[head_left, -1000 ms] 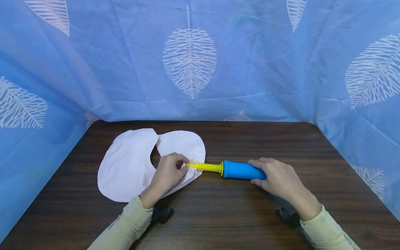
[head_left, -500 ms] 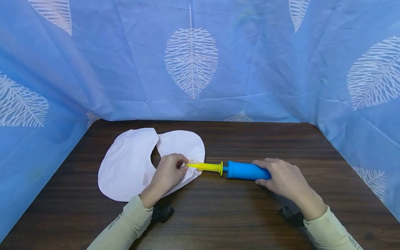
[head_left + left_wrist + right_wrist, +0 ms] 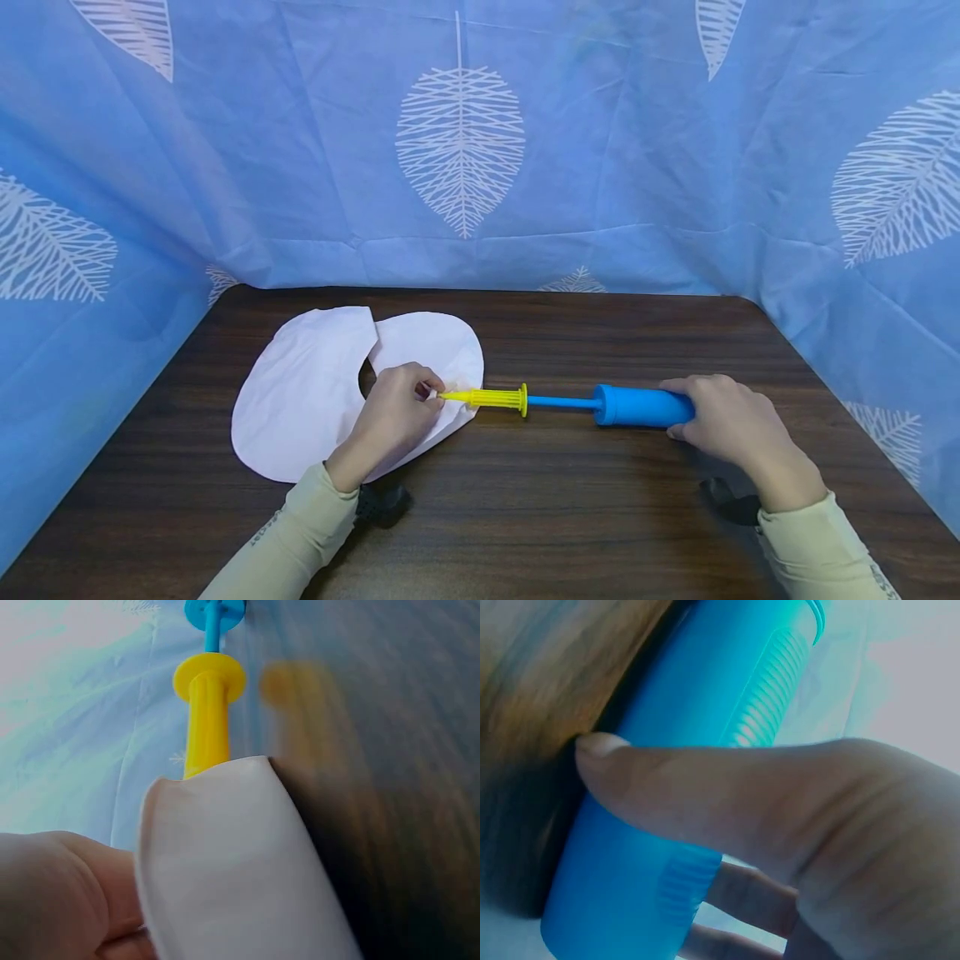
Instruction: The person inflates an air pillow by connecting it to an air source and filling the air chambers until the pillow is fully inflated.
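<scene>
A flat white U-shaped piece, looking like a deflated neck pillow [image 3: 300, 392], lies on the left of the table. My left hand [image 3: 393, 412] pinches at the tip of a yellow and blue hand pump [image 3: 645, 406], over the pillow's right lobe. The fingertips hide how tip and pillow meet. Its ribbed yellow nozzle [image 3: 498, 398] points left, and a blue rod [image 3: 562, 402] shows drawn out between nozzle and barrel. My right hand [image 3: 738, 421] grips the blue barrel's far end; in the right wrist view the thumb [image 3: 697, 787] lies across it.
The dark wood-grain table [image 3: 585, 517] has rounded far corners. A blue cloth with white leaf prints [image 3: 315, 167] hangs behind it and along both sides. Black wrist-worn devices [image 3: 384, 506] sit under both wrists.
My right hand has drawn the blue barrel to the right, away from the yellow nozzle, baring the blue rod. The left hand keeps its pinch, having shifted slightly left with nozzle and pillow.
</scene>
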The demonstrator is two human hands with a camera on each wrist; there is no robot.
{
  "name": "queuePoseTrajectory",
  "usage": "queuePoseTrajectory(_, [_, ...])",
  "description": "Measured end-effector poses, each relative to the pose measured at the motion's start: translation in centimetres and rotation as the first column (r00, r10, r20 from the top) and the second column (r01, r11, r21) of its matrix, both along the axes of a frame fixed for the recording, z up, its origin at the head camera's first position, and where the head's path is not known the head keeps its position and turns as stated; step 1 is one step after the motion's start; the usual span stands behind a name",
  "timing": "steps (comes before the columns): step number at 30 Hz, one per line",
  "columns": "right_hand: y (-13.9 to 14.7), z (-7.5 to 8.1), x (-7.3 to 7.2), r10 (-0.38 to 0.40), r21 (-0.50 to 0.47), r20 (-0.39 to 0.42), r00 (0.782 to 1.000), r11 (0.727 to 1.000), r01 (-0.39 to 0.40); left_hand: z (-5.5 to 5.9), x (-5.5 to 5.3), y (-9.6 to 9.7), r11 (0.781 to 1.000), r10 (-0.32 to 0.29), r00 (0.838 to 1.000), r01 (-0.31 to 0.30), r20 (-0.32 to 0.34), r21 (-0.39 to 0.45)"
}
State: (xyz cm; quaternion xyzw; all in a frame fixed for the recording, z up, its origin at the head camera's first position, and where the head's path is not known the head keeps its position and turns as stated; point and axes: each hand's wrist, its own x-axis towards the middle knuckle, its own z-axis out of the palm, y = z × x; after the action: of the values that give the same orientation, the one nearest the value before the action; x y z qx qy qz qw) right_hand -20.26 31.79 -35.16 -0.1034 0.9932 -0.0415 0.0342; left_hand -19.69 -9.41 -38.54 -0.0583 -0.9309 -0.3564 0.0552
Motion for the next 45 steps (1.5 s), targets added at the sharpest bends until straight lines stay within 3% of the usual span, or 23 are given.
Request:
queuePoseTrajectory(8, [0.0, 0.0, -0.1, -0.001, -0.003, 0.002, 1.0, 1.0, 0.001, 0.6, 0.0, -0.2, 0.999, -0.014, 0.997, 0.017, 0.071, -0.037])
queuePoseTrajectory(18, [-1.9, -0.4, 0.3, 0.057, -0.054, -0.034, 0.998, 0.997, -0.059, 1.1, -0.1, -0.7, 0.998, -0.03, 0.998, 0.033, 0.054, -0.06])
queuePoseTrajectory(25, [-4.4, -1.3, 0.9, 0.101, -0.097, -0.129, 0.987, 0.989, -0.114, 1.2, 0.0, -0.6, 0.999, 0.03, 0.996, -0.026, 0.089, -0.046])
queuePoseTrajectory(32, [-6.2, -2.0, 1.3, 0.151, -0.12, -0.219, 0.964, 0.976, -0.18, 1.1, 0.2, -0.3, 0.999, 0.03, 0.996, -0.027, 0.083, -0.034])
queuePoseTrajectory(39, [-6.3, -2.0, 1.4, 0.161, -0.114, -0.236, 0.958, 0.975, -0.192, 1.2, 0.1, -0.2, 0.999, 0.025, 0.994, -0.021, 0.102, -0.045])
queuePoseTrajectory(45, [-5.8, -1.5, 1.4, 0.156, -0.088, -0.205, 0.966, 0.98, -0.177, 1.0, 0.1, -0.1, 0.999, 0.011, 0.995, -0.006, 0.095, -0.046])
